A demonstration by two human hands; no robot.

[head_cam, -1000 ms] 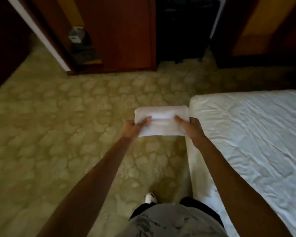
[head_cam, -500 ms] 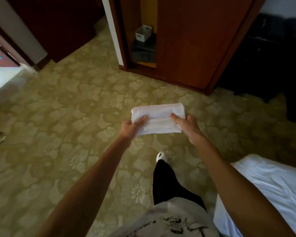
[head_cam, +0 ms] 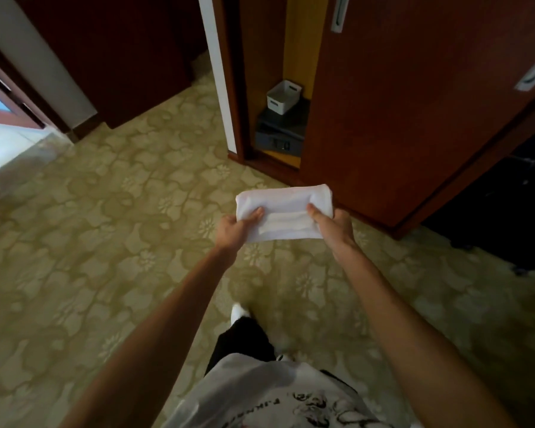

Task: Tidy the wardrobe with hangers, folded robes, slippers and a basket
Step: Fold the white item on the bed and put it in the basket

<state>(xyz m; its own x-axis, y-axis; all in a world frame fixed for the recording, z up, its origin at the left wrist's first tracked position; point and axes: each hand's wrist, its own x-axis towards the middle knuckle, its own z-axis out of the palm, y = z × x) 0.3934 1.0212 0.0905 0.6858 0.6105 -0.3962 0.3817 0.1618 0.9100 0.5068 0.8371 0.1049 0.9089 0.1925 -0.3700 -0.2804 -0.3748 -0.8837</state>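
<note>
Both arms out straight, left hand (head_cam: 233, 227) and right hand (head_cam: 332, 225) each pinching an end of the folded white robe (head_cam: 283, 211), thumbs on top, fingers underneath probably curled, held level above carpet (head_cam: 105, 242) near the wardrobe (head_cam: 414, 103) opening.

The folded robe (head_cam: 286, 211) pinched under the fingers (head_cam: 255, 215) was plain white. Below the fingers the carpet (head_cam: 105, 242) was olive-green with a paler flower pattern. Beyond them the wardrobe (head_cam: 414, 112) was reddish-brown wood — yellow inside — holding a white basket (head_cam: 283, 97) on a dark grey safe (head_cam: 280, 131). The shirt (head_cam: 269, 393) was white with black print.
</note>
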